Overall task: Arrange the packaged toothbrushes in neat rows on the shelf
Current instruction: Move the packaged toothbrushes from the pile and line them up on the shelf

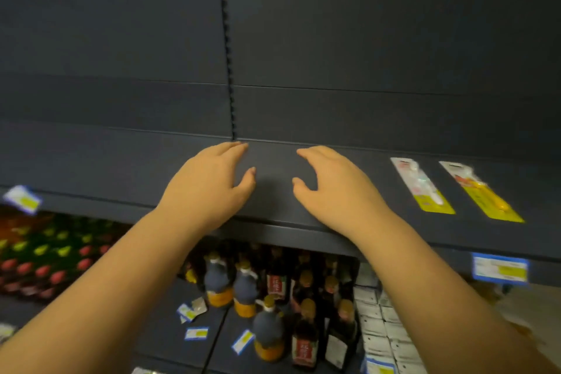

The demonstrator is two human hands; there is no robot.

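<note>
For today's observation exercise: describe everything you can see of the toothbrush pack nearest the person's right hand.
The nearer toothbrush pack is a long, narrow blister card, pale at its far end and yellow at its near end, with a light-coloured brush under clear plastic. It lies flat on the dark shelf, angled slightly, beside a second pack without touching it. Neither hand touches it.

We have bare shelf (121,161) stretching far left and between our hands (209,182). Right of them, two packaged toothbrushes (422,185) lie side by side, apart, blocking that stretch; the back panel (364,39) closes the far side.
</note>
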